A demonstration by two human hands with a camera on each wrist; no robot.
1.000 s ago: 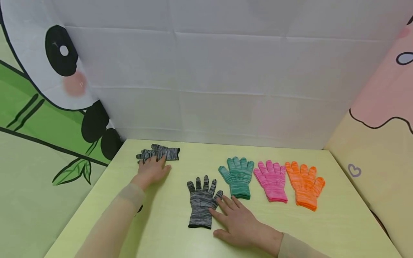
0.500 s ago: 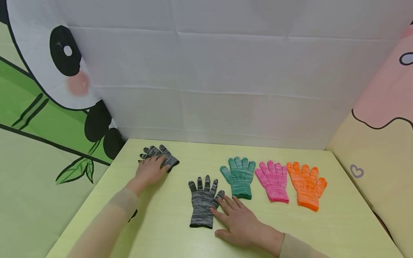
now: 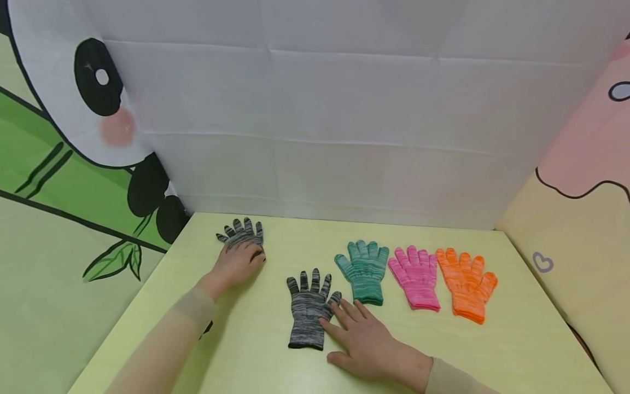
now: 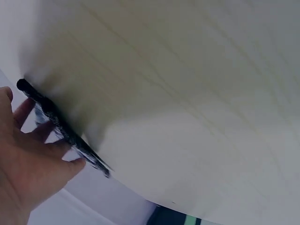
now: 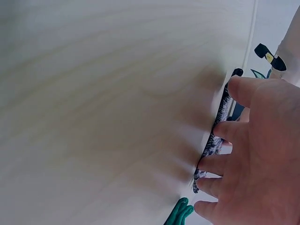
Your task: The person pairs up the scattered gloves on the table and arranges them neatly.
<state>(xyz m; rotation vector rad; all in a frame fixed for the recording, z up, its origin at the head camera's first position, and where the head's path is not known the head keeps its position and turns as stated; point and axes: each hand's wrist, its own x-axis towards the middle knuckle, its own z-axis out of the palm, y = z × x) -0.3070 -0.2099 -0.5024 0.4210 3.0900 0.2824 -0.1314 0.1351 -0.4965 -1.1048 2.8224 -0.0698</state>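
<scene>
At the table's far left, my left hand (image 3: 236, 265) rests on a black-and-grey knit glove (image 3: 241, 234), whose fingers point away and whose cuff is mostly under my hand. Seen from the left wrist, my fingers lie extended on this glove (image 4: 63, 124), which is edge-on and flat on the table. A second black-and-grey glove (image 3: 306, 314) lies flat near the middle, fingers pointing away. My right hand (image 3: 366, 340) lies spread beside it, fingertips at its thumb side. The right wrist view has the spread fingers along this glove (image 5: 218, 131).
To the right lie a green glove (image 3: 365, 272), a pink glove (image 3: 415, 278) and an orange glove (image 3: 464, 282) in a row. They rest on a pale yellow table (image 3: 394, 230). A white panel (image 3: 315, 137) stands at the back, with printed panels on both sides.
The far-left glove has turned under my left hand: its fingers pointed left and now point away, its cuff toward me. My right hand and the other gloves have stayed in place.
</scene>
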